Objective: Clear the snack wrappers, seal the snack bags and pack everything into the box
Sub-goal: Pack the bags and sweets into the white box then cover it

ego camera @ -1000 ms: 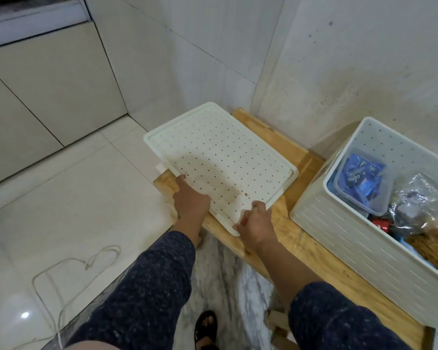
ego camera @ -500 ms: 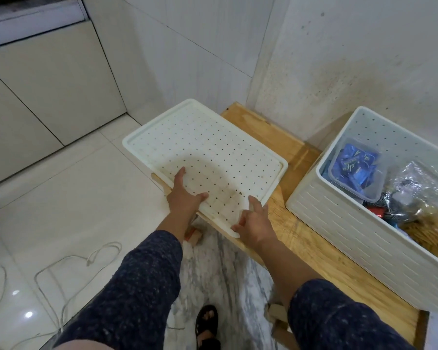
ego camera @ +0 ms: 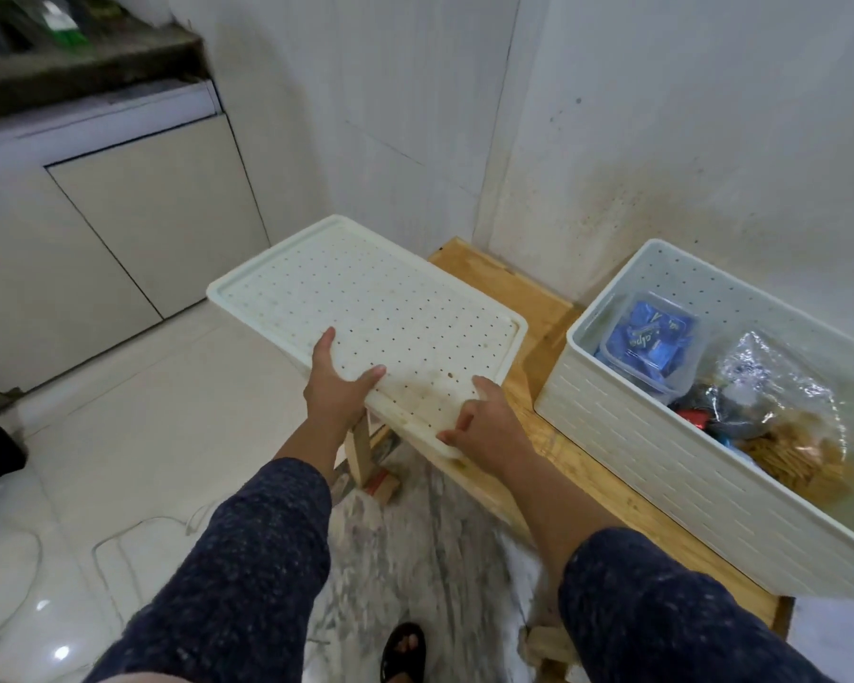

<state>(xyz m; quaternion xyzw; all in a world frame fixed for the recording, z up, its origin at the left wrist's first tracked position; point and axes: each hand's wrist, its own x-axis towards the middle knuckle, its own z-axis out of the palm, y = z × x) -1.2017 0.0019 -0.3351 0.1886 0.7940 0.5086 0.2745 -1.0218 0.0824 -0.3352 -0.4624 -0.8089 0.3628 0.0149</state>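
Lifted off the desk (ego camera: 538, 426), the lid (ego camera: 366, 313) now hangs leftward past its edge, both hands' fingers (ego camera: 361, 377) gripping its near rim. Swinging it carelessly could knock the packed box (ego camera: 661, 451).

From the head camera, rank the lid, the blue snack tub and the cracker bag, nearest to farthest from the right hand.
1. Lid: gripped at its near corner by the right hand.
2. Blue snack tub: in the box, right, toward its far end.
3. Cracker bag: in the box, farther right.
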